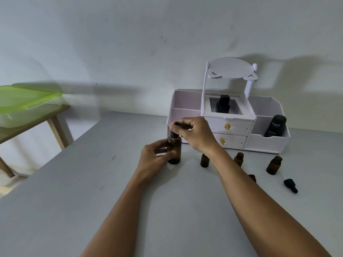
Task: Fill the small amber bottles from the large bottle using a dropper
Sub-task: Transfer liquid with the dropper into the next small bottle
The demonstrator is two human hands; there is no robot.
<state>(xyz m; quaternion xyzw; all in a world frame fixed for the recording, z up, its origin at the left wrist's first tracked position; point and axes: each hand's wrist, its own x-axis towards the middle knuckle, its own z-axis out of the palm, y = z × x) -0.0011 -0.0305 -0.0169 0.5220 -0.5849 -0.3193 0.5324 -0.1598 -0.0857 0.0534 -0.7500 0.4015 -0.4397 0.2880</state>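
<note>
One large bottle [174, 148] in left hand [153, 160], right hand [197, 134] pinching dropper [175, 124]

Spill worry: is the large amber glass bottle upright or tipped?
Upright: large amber glass bottle stands on grey table, left hand holding it.

Place: my room at home, I'd say.
Signs: white vanity organizer [265, 143] with small drawers; Kahf toiletry bottle [275, 126] in it.

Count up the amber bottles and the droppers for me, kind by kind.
Large amber bottle: 1
Small amber bottles: 4, one partly hidden behind the arm
Black droppers: 2
Total: 7
</note>
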